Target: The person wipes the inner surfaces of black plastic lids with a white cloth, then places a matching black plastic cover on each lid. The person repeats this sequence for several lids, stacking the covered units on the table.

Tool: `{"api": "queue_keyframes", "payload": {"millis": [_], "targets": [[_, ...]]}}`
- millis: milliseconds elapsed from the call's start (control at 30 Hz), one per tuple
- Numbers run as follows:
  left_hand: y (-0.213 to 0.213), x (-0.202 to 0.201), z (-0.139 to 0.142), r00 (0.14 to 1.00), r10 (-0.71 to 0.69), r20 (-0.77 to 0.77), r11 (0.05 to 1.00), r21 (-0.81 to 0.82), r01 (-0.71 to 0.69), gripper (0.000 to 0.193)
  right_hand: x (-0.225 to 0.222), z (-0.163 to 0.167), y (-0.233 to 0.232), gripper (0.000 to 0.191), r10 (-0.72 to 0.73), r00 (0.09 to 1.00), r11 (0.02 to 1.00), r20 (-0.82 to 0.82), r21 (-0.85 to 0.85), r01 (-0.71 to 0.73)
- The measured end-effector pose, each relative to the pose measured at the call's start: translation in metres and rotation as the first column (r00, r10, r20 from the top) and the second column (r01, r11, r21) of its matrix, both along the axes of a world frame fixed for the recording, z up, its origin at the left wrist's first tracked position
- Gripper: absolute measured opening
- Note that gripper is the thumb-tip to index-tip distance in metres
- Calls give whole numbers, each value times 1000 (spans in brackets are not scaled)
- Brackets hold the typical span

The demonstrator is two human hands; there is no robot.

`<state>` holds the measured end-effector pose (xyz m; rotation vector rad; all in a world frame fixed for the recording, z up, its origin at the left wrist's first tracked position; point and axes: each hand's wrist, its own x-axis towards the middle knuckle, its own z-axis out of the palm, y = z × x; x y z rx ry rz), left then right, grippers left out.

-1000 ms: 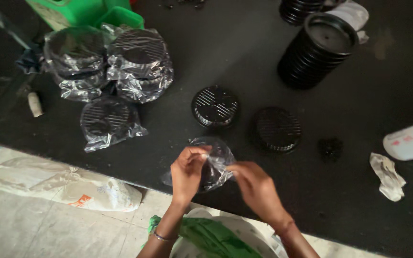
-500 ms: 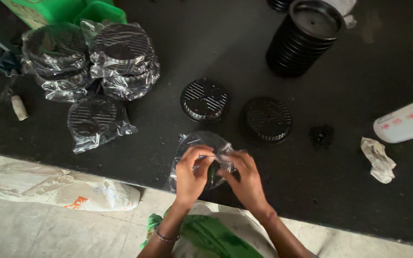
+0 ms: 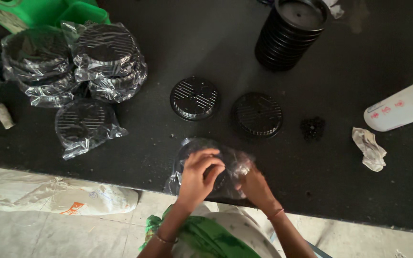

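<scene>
Head view, looking down on a black table (image 3: 178, 52). Left hand (image 3: 198, 173) lies on top of a round black ribbed disc in a clear plastic bag (image 3: 194, 152) at the near table edge, fingers curled down over the disc and plastic, gripping them. Right hand (image 3: 254, 185) is at the bag's right end, fingers pinched shut on the crinkled plastic there. Just beyond the hands, 2 bare black ribbed discs lie flat and apart: one (image 3: 194, 98) to the left, one (image 3: 257, 113) to the right. Far left: 1 single bagged disc (image 3: 83, 125) lying flat, and behind it 2 stacks of bagged discs (image 3: 72, 59) touching each other. Far centre-right: a tall stack of black round pieces (image 3: 290, 33). Right side: a white bottle (image 3: 400, 107) on its side, a crumpled scrap of paper (image 3: 370, 148) near it, a small dark cluster (image 3: 312, 127) between disc and scrap.
</scene>
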<state>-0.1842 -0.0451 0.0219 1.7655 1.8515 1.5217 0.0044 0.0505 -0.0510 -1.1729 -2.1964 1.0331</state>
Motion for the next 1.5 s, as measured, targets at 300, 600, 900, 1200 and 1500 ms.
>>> {"api": "queue_keyframes", "payload": {"millis": [300,600,900,1200,1500], "targets": [[5,-84,-92,839,463,284,861,-369,-351,45,-25,-15,5,30,-107,991,924,-85,-377,67],[-17,-96,-114,482,358,800,904,-426,36,35,-28,8,-18,42,-102,878,722,-467,-642,-258],[-50,-187,-154,842,426,-331,904,111,-413,16,0,-2,4,77,-371,925,673,-79,-710,209],[-52,-166,-49,611,766,-200,633,69,-771,19,-18,-30,30,68,-500,862,655,-82,-687,315],[-24,-74,-49,915,136,-379,910,-318,-267,81,11,-33,56,62,-370,912,880,-177,-383,282]]}}
